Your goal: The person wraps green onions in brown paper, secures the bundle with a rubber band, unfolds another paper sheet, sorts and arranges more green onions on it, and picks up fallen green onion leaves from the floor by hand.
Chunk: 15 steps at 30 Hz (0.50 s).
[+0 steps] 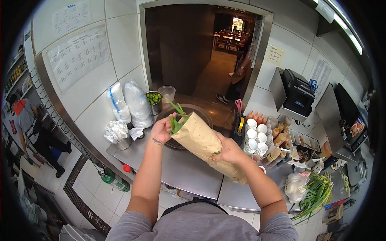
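A brown paper parcel [197, 134] is held slanted above the steel counter, with long green leaves [177, 122] poking out of its upper left end. My right hand [230, 149] is closed round the parcel's middle, its thumb on top. At the leafy end my left hand [161, 129] has its fingers curled against the leaves, partly hidden behind them. Below the parcel, a dark round tray [207, 114] rests on the counter, mostly covered from view.
Plastic-wrapped stacks [138, 104], a tin of green limes [154, 98] and a clear tub [167, 93] stand left. White cups [251, 138], sauce bottles [280, 138], scallions [315, 197] and a printer [297, 90] are right. One person [34, 128] bends at left; another stands beyond the doorway.
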Tool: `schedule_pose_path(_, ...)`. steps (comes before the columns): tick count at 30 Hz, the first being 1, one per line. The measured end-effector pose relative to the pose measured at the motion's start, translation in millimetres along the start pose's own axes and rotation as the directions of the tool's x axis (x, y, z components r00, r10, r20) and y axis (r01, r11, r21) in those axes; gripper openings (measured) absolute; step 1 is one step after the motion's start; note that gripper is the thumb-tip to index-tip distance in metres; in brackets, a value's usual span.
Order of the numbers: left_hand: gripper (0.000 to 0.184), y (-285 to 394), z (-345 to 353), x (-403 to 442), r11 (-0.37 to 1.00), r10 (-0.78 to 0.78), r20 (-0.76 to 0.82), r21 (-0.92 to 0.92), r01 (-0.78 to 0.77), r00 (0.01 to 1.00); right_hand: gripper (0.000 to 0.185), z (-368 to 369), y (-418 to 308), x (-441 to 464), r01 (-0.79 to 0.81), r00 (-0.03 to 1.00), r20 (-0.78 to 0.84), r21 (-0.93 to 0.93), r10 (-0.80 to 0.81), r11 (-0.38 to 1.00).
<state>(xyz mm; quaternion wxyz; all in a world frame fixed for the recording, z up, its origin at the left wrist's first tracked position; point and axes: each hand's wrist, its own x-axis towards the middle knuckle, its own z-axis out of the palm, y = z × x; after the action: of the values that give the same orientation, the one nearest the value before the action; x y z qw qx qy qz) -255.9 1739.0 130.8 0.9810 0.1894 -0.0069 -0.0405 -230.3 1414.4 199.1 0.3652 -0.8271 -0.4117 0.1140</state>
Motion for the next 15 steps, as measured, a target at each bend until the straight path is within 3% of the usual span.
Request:
schedule_pose_path(2, 0.024, -16.3, 1.0, 6.4, 0.997, 0.082, -0.286, 0.009, -0.083, 0.955, 0.107, 3.4, 1.1, -0.1, -0.013, 0.997, 0.081, 0.021, 0.011, 1.000)
schedule_pose_path(3, 0.029, -33.7, 10.9, -8.6, 0.983, 0.155, -0.110, 0.115, -0.142, 0.982, 0.107, 5.1, 1.9, -0.7, -0.010, 0.997, 0.081, 0.025, 0.008, 1.000)
schedule_pose_path(4, 0.029, -50.6, 6.1, -9.9, 0.982, 0.157, -0.108, 0.118, -0.145, 0.982, 0.106, 4.8, 3.0, -1.0, 0.028, 0.997, 0.074, 0.123, -0.037, 0.992)
schedule_pose_path(6, 0.033, -73.7, -5.4, -4.5, 0.984, 0.069, 0.171, -0.175, -0.038, 0.983, 0.106, 3.3, 3.5, 1.4, 0.070, 0.995, 0.060, 0.214, -0.084, 0.974)
schedule_pose_path(8, 0.035, -78.0, -13.4, 1.2, 0.981, 0.116, 0.124, -0.171, -0.094, 0.986, 0.103, 3.5, 4.6, 3.6, 0.005, 0.995, 0.095, 0.324, -0.037, 0.946)
schedule_pose_path(10, 0.037, -58.8, -27.7, 13.0, 0.976, 0.151, 0.066, -0.165, -0.139, 0.986, 0.102, 6.0, 15.0, 7.1, -0.039, 0.988, 0.156, 0.317, -0.011, 0.948)
schedule_pose_path(11, 0.040, -21.6, -42.5, 22.1, 0.966, 0.019, 0.435, -0.239, 0.095, 0.900, 0.101, 8.3, 18.8, 6.9, -0.078, 0.974, 0.225, 0.305, 0.008, 0.949)
schedule_pose_path(12, 0.043, -2.5, -52.5, 27.0, 0.917, -0.057, 0.747, -0.223, 0.331, 0.663, 0.101, 10.1, 18.0, 5.2, -0.087, 0.974, 0.228, 0.306, 0.015, 0.948)
schedule_pose_path(13, 0.043, -4.3, -46.3, 21.0, 0.915, -0.055, 0.745, -0.229, 0.333, 0.665, 0.097, 11.3, 14.7, 4.1, -0.115, 0.967, 0.252, 0.325, 0.031, 0.939)
schedule_pose_path(14, 0.047, -7.0, -29.0, 8.4, 0.985, -0.072, 0.513, -0.096, 0.141, 0.855, 0.094, 12.1, 11.7, 3.2, -0.142, 0.960, 0.277, 0.342, 0.045, 0.929)
schedule_pose_path(15, 0.050, -9.6, -16.1, 0.3, 0.995, -0.015, 0.242, 0.097, -0.008, 0.970, 0.096, 12.2, 9.6, 3.5, -0.146, 0.962, 0.272, 0.394, 0.037, 0.907)
